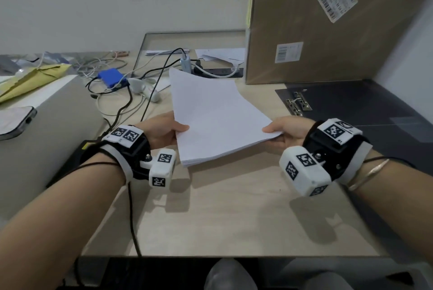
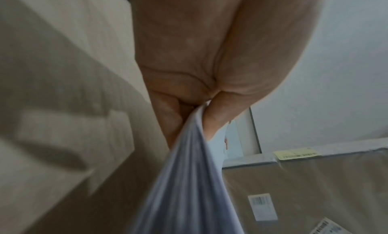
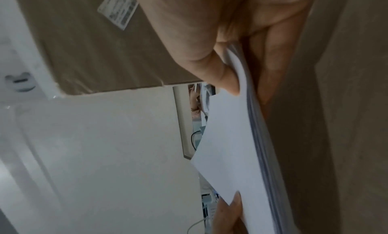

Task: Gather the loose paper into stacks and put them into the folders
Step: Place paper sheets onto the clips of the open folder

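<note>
Paper stack (image 1: 218, 116) between both hands (image 1: 225, 130)

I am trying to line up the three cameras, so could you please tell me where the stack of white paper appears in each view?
Head: the paper stack is at centre, held above the desk between the left hand and right hand.
Left wrist: its edge runs from the pinching fingers down to bottom centre.
Right wrist: it runs from the thumb toward lower right.
Shared landmark: the labelled cardboard box.

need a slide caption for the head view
Both hands, left hand and right hand, hold a paper stack above the desk.
</note>
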The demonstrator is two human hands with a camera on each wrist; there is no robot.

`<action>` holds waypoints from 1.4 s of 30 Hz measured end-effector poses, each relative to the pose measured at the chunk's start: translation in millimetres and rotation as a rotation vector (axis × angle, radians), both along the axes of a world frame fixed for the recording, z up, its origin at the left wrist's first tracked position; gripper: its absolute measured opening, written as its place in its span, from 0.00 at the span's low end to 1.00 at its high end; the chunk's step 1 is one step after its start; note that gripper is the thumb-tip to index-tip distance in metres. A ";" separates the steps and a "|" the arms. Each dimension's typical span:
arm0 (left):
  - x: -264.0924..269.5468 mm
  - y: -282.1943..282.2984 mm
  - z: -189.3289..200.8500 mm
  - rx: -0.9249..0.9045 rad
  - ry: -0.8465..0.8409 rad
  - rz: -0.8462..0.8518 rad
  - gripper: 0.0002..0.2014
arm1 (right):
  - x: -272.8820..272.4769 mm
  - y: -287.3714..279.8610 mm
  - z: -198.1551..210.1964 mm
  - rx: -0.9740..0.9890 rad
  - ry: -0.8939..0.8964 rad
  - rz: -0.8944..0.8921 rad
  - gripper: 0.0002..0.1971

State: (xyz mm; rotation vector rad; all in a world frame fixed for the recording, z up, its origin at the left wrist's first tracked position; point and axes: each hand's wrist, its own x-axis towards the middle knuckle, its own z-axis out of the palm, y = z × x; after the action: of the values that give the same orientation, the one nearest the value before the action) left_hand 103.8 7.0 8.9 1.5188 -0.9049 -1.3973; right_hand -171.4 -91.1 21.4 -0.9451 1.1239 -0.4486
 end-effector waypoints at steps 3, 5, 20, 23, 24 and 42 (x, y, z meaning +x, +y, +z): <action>8.1 -18.3 4.6 0.101 -0.042 0.014 0.14 | 18.2 -9.5 -5.1 -0.110 0.023 -0.045 0.07; 13.9 -29.2 5.8 0.163 -0.058 0.053 0.14 | 28.6 -15.3 -11.1 -0.144 0.018 -0.085 0.09; 46.0 -29.3 6.0 0.182 0.035 0.119 0.21 | 67.3 -27.3 -36.6 -0.147 -0.010 -0.001 0.10; 46.9 -24.5 7.3 0.200 -0.008 0.148 0.22 | 76.9 -24.5 -36.1 -0.160 0.011 0.033 0.07; 47.9 -23.6 7.6 0.205 -0.015 0.163 0.23 | 80.8 -24.9 -38.0 -0.168 0.020 0.031 0.07; 43.3 -22.2 -2.3 0.211 -0.118 0.402 0.23 | 76.8 -17.2 -26.0 -0.535 0.640 0.368 0.12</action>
State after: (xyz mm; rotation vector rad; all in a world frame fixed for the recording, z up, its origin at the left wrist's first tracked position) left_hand 147.2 -15.2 6.6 1.8385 -0.4909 -1.1433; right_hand -94.6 -108.4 -4.6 -1.8162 1.3830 -0.1352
